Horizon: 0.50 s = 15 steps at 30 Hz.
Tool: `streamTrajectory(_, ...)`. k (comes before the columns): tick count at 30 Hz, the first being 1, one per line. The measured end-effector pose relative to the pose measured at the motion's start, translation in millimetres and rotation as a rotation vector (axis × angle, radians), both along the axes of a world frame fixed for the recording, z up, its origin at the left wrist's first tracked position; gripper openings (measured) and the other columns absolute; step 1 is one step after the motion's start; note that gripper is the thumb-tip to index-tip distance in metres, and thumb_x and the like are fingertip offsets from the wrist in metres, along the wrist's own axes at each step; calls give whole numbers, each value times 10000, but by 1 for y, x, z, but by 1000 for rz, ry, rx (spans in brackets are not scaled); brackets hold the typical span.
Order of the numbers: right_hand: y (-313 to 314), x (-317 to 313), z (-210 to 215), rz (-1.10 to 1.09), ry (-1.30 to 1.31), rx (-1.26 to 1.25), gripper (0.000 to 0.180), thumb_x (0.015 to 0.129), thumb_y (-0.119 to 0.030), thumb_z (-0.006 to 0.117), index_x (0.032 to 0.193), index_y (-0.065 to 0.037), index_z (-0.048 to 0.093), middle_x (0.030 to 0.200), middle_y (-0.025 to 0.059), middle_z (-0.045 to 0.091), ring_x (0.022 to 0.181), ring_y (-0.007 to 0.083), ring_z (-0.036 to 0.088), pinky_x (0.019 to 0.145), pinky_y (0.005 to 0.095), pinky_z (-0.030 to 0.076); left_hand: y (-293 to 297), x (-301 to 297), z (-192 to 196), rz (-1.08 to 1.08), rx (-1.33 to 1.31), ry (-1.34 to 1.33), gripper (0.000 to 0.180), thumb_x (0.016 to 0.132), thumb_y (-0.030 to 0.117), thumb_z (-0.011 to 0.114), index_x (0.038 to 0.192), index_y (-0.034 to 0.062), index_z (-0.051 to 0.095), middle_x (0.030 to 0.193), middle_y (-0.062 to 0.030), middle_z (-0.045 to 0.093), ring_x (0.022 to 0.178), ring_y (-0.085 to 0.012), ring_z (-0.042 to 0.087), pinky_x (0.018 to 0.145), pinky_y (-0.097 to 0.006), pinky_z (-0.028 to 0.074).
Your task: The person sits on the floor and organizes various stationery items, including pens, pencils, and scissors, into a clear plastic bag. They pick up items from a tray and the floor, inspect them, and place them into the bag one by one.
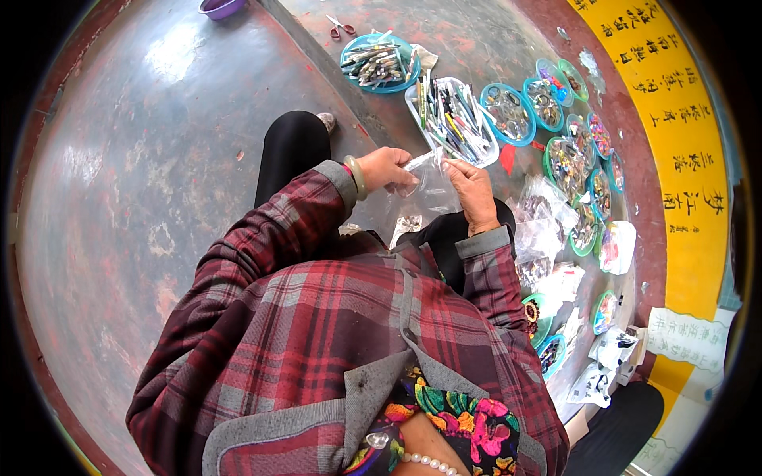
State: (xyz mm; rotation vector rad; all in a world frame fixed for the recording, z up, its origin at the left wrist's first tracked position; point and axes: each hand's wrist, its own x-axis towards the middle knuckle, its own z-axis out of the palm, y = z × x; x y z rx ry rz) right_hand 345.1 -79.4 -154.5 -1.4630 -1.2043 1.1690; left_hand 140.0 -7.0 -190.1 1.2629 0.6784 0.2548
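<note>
From the head view, the left hand (386, 166) and right hand (470, 190) each pinch an edge of a small clear plastic bag (427, 176), held between them above the knees. Just beyond lies a clear tray of pens (452, 119); teal bowls (508, 113) of small items curve along the red floor (143, 198)

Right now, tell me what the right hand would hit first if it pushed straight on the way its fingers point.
Probably the clear tray of pens just beyond the right hand, though depth is unclear.
</note>
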Motion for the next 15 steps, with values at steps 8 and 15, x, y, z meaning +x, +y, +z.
streamTrajectory(8,1,-6,12,67,-155,-25,190,811,-174,630,841,12,650,748,10,600,685,69,511,622,230,415,-2,1,2,25,28,-10,168,823,180,650,900,40,600,740,-19,631,651,-103,601,551,-234,439)
streamTrajectory(15,6,2,8,141,-149,48,134,804,-139,594,838,-19,642,720,-9,591,665,60,501,618,225,413,1,-5,10,-31,53,57,146,833,175,639,857,32,629,753,-30,648,659,-96,596,564,-231,446)
